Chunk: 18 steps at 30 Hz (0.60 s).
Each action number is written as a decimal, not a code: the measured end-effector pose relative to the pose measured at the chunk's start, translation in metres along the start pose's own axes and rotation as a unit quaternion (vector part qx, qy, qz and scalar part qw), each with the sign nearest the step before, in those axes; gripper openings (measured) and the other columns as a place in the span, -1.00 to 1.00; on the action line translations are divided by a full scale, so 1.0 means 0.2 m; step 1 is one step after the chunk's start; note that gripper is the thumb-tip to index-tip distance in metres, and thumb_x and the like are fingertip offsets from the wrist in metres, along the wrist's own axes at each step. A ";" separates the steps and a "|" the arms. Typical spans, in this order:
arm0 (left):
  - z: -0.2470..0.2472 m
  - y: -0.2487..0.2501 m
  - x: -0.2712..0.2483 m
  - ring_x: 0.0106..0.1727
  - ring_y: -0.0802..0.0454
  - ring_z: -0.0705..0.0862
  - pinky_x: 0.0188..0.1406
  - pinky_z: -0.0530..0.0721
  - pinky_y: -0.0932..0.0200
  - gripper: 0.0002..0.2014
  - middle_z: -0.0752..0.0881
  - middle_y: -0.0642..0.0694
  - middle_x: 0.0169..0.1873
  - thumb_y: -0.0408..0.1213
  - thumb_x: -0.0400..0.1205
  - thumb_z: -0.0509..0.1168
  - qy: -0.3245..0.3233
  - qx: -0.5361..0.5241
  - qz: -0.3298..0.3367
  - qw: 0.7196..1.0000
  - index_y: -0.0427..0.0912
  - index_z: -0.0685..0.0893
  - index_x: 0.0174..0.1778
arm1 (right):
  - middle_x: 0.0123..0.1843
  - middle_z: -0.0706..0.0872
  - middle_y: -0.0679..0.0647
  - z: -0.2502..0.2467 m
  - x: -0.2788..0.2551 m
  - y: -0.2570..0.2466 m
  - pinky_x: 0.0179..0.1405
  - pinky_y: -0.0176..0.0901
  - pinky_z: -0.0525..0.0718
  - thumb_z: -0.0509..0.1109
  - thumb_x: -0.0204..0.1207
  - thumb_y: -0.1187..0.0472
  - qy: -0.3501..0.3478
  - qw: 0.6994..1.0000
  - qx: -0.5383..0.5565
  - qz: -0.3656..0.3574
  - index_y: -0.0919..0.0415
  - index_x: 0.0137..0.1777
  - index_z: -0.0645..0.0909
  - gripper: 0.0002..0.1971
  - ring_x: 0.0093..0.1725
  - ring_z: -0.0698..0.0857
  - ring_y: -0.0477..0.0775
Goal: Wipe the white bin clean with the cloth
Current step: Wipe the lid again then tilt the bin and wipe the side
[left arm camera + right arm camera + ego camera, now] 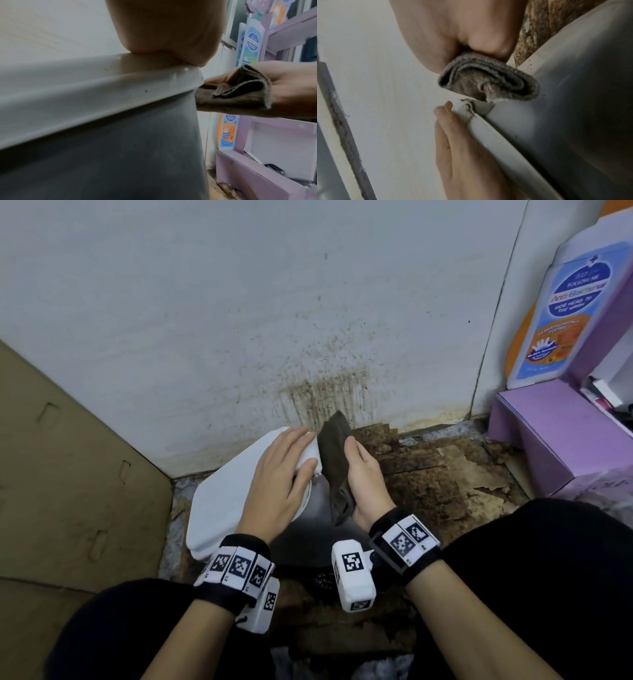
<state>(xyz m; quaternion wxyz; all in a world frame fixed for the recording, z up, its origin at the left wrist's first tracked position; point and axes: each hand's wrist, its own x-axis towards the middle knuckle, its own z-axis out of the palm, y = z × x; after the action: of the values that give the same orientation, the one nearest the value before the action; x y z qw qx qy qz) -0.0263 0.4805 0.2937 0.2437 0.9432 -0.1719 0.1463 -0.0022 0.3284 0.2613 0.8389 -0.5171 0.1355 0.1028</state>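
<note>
The white bin (315,508) stands on the floor between my knees, its white lid (222,501) down. My left hand (305,450) rests flat on the lid's right end, fingers reaching over the far edge and thumb at the near rim (85,83). My right hand (351,453) grips a folded dark brown cloth (334,450) and presses it against the bin's upper right side, just beside the lid. In the right wrist view the cloth (488,81) sits against the bin wall (573,108) right at the lid hinge (467,106).
Behind the bin rises a white wall (325,385) with brown splatter stains. The floor (428,474) to the right is dirty and peeling. Cardboard (68,474) stands at the left. A purple display box (555,440) with an anti-bacterial wash sign (565,313) stands at the right.
</note>
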 end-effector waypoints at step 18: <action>-0.09 -0.13 -0.05 0.61 -0.01 0.46 0.60 0.42 -0.15 -0.60 0.54 0.00 0.54 -0.14 0.89 0.01 0.045 -0.005 -0.034 0.998 -0.06 0.59 0.58 | 0.80 0.13 -0.13 0.23 -0.09 0.22 0.80 -0.02 0.01 -0.08 0.87 0.04 -0.075 0.974 -0.192 -0.095 -0.06 0.76 0.18 -0.53 0.77 0.05 -0.21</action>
<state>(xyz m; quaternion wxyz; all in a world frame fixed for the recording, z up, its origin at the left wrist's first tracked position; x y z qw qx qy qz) -0.0288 0.5129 0.2941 0.2610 0.9396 -0.1294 0.1798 -0.0276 0.3879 0.2502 0.7375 -0.6700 0.0000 0.0852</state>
